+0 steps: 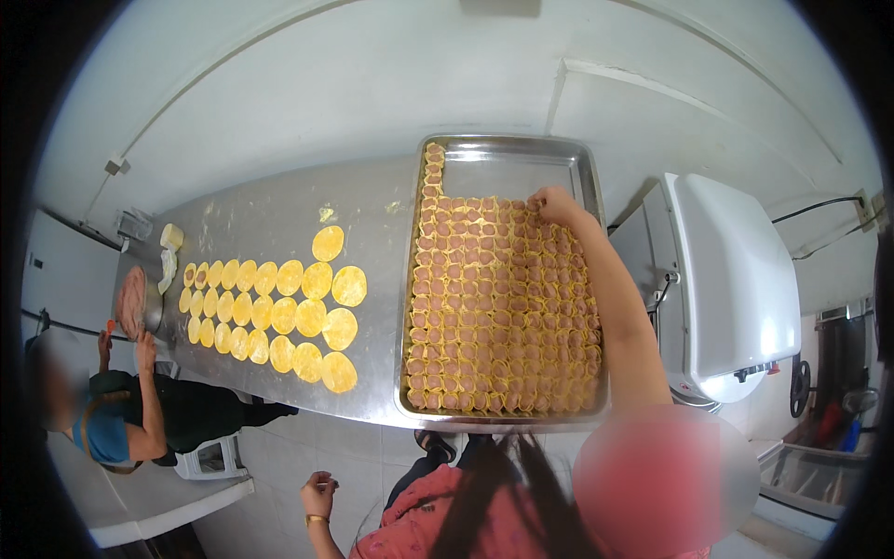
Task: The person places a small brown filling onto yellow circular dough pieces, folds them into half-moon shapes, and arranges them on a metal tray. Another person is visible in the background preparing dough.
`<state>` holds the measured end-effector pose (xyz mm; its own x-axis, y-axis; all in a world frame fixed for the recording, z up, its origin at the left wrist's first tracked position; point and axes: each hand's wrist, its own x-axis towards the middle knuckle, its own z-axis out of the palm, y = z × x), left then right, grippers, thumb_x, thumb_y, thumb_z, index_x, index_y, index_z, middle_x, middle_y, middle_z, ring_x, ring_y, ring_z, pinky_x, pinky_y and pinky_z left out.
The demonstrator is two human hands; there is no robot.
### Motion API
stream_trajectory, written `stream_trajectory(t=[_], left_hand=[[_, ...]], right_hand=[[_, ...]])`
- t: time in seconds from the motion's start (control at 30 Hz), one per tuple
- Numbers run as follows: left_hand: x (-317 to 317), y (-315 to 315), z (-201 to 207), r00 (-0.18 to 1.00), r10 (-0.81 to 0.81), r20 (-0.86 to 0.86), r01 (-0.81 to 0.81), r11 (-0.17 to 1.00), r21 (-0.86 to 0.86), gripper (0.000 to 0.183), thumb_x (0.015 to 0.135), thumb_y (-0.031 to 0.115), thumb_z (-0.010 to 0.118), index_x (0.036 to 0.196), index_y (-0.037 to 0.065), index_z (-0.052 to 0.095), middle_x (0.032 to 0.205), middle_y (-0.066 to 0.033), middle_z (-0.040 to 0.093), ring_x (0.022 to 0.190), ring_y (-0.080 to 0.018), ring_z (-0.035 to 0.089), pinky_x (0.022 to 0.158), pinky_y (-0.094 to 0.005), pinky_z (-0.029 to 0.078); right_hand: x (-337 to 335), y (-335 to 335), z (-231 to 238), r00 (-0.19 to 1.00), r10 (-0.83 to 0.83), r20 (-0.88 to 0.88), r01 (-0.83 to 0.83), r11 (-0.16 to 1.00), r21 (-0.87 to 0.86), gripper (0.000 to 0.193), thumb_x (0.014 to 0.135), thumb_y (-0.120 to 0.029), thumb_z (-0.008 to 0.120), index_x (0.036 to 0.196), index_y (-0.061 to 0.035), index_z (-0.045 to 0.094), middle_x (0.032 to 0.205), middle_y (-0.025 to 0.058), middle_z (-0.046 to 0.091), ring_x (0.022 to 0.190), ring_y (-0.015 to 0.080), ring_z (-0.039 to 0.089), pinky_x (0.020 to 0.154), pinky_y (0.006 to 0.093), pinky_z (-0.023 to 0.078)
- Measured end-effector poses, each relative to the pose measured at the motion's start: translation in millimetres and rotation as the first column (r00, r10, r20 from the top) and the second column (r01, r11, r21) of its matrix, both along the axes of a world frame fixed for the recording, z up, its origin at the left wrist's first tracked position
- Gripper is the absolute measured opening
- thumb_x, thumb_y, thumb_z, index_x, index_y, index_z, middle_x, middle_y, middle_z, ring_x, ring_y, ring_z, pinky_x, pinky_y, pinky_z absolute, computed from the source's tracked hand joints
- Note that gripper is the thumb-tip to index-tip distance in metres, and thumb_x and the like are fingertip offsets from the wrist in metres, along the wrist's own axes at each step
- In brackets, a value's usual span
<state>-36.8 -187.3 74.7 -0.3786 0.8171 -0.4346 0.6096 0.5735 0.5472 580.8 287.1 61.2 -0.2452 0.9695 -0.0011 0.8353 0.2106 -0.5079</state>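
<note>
A large steel tray (506, 142) lies on the table, mostly filled with tight rows of open-topped dumplings (498, 298) in yellow wrappers with pinkish filling. My right arm reaches over the tray's right side. My right hand (557, 205) is closed at the far end of the rows, its fingertips pinched around a dumpling that they mostly cover. Off the table's near edge hangs my left hand (319, 496), fingers curled in, with nothing visible in them. Left of the tray, round yellow wrappers (310, 317) lie in three rows on the steel table (372, 200).
At the table's left end a co-worker (116, 419) works beside a mound of pink filling (133, 300). A white lidded machine (726, 275) stands right of the tray. A white stool (212, 456) is below the table, and a wall (372, 84) runs behind it.
</note>
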Motion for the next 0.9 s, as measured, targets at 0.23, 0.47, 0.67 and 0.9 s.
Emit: stream_trajectory(t=[0.23, 0.47, 0.67, 0.9], left_hand=[[0, -4, -2, 0.997, -0.058, -0.051, 0.057, 0.998, -0.006, 0.015, 0.076, -0.003, 0.061, 0.09, -0.001, 0.063, 0.075, -0.0125, 0.067, 0.067, -0.0205, 0.069, 0.06, -0.0288, 0.055], [-11, -8, -7, 0.986, -0.112, -0.12, 0.111, 0.994, -0.014, 0.013, 0.078, -0.001, 0.061, 0.091, -0.001, 0.062, 0.075, -0.0097, 0.068, 0.066, -0.0173, 0.068, 0.057, -0.0263, 0.054], [-13, -6, -8, 0.982, -0.125, -0.139, 0.124, 0.992, -0.013, 0.012, 0.078, 0.0, 0.061, 0.089, 0.0, 0.063, 0.074, -0.0092, 0.068, 0.066, -0.0177, 0.068, 0.058, -0.0265, 0.053], [-28, 13, 1, 0.966, -0.094, -0.239, 0.084, 0.995, -0.052, 0.021, 0.078, 0.016, 0.065, 0.094, 0.003, 0.065, 0.081, -0.0142, 0.068, 0.071, -0.0253, 0.068, 0.067, -0.034, 0.052]], right_hand=[[-2, -1, -1, 0.911, -0.252, -0.328, 0.194, 0.961, -0.198, 0.023, 0.076, -0.01, 0.061, 0.095, -0.0019, 0.068, 0.091, 0.0199, 0.066, 0.082, 0.0305, 0.064, 0.069, 0.0369, 0.051], [-7, -1, 4, 0.946, -0.235, -0.221, 0.198, 0.964, -0.179, 0.019, 0.076, -0.008, 0.06, 0.088, 0.0021, 0.068, 0.08, 0.0198, 0.066, 0.065, 0.0279, 0.063, 0.06, 0.0369, 0.052], [-5, 2, 3, 0.977, -0.189, -0.099, 0.17, 0.971, -0.17, 0.015, 0.076, -0.011, 0.061, 0.084, -0.0015, 0.069, 0.074, 0.0178, 0.065, 0.061, 0.027, 0.061, 0.058, 0.0383, 0.049], [0, 7, -4, 0.973, -0.186, -0.134, 0.148, 0.957, -0.25, 0.016, 0.077, -0.01, 0.055, 0.081, 0.0024, 0.064, 0.068, 0.007, 0.06, 0.065, 0.0162, 0.055, 0.061, 0.0324, 0.044]])
